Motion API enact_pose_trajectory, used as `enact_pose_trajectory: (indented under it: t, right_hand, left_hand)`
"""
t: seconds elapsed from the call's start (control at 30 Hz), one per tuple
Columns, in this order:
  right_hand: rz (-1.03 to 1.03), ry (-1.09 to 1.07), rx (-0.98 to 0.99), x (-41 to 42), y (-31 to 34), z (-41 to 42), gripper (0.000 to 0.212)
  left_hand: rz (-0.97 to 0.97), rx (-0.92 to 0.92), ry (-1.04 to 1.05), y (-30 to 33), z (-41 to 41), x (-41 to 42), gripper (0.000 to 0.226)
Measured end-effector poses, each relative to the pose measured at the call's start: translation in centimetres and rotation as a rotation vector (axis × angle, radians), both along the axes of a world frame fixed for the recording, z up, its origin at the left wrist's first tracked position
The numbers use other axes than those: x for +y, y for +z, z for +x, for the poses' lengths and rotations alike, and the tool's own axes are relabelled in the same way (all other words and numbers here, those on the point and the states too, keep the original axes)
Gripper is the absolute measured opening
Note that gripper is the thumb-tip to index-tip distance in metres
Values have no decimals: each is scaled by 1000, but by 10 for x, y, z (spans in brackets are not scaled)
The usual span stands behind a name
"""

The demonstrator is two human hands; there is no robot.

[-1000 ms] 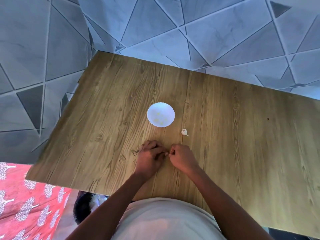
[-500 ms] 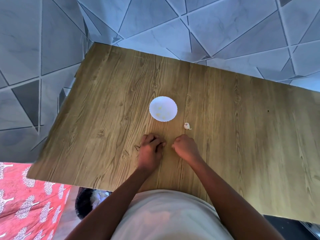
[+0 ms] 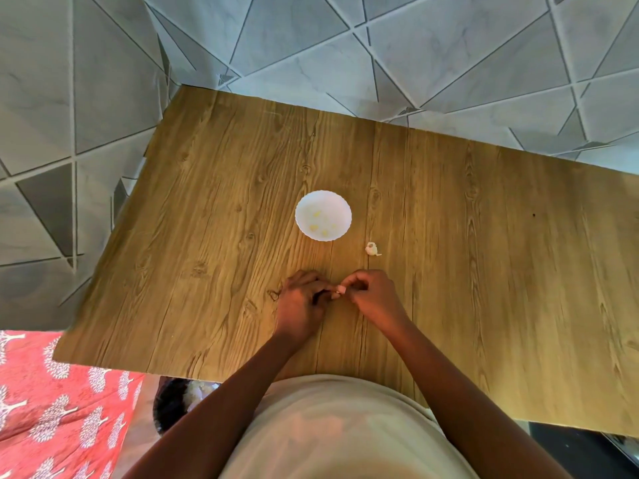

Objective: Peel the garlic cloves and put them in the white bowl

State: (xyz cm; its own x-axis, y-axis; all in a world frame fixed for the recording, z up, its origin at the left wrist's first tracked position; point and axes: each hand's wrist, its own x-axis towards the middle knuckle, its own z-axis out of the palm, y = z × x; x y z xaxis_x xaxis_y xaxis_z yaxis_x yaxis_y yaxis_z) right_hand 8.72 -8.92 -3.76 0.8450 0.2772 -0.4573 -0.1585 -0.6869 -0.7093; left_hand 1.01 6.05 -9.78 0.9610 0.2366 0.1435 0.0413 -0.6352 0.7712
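Note:
A small white bowl (image 3: pixel 342 203) with a scalloped rim stands mid-table and holds several pale yellow peeled garlic cloves (image 3: pixel 315 227). Just right of it and nearer to me lies an unpeeled piece of garlic (image 3: pixel 372 249). In front of the bowl my two hands meet over the wood. Between their fingertips sits a small pale garlic clove (image 3: pixel 340 289). My right hand (image 3: pixel 371 295) pinches it with curled fingers, and my left hand (image 3: pixel 301 302) has its curled fingers at the clove's other side. Most of the clove is hidden by the fingers.
The wooden table (image 3: pixel 484 271) has its left edge and far edge against a grey tiled floor (image 3: pixel 86 98). A dark bin (image 3: pixel 173 402) sits under the near left corner. A red patterned cloth (image 3: pixel 52 409) lies at the lower left.
Half a second ago my hands were slightly apart on the table. Now they have come together again with the clove showing between the fingertips. The bowl and loose garlic stayed put.

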Motion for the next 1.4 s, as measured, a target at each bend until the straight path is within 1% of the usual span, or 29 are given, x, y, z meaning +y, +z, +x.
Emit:
enact_pose_trajectory:
  t: [0.07, 0.17, 0.33, 0.4, 0.5, 0.6, 0.73, 0.93, 1.0, 1.07, 1.17, 1.2, 1.27, 1.33, 1.4]
  right_hand:
    - [11, 4, -47, -1, -2, -5, 6]
    - [7, -8, -79, 1, -4, -9, 1]
    - [-52, -20, -49, 2, -1, -6, 5]
    - [-115, 7, -57, 4, -2, -4, 3]
    - [-299, 96, -118, 14, -3, 0, 7]
    - [-457, 222, -161, 26, 4, 6, 11]
    - [-540, 283, -175, 35, 13, 12, 11]
    - [-603, 335, -264, 43, 17, -2, 12]
    - [-512, 284, -199, 36, 14, 2, 11]
    - [-304, 153, -40, 22, 11, 10, 6]
    - [-21, -18, 156, 1, 16, 9, 5]
    - [36, -48, 190, -4, 17, 7, 3]
    - [99, -90, 228, -9, 17, 2, 3]
    - [137, -136, 249, -15, 14, -2, 7]
    - [210, -191, 257, -20, 11, -6, 11]
  left_hand:
    - [12, 7, 5, 0, -1, -1, 12]
    - [19, 24, 9, 1, -2, -2, 23]
    - [-17, 22, 67, 0, -3, -2, 15]
    - [-9, -4, 85, -1, -3, -3, 7]
    - [-14, -20, 103, -1, -3, -3, 13]
    - [-16, -20, 104, -1, -3, -3, 14]
    - [-16, -18, 101, -2, -2, -1, 13]
    - [-33, -6, 108, -1, -3, 0, 15]
    - [-39, -25, 89, 0, -3, 1, 14]
    - [-67, -35, 50, 1, -5, 2, 16]
    - [-196, -10, -17, 8, -4, 3, 28]
    - [-267, -8, -27, 11, -2, 2, 30]
    - [-379, -24, -42, 20, 2, -2, 26]
    - [-413, -55, -35, 27, 5, -8, 24]
    - [-407, -61, -25, 30, 7, -15, 27]
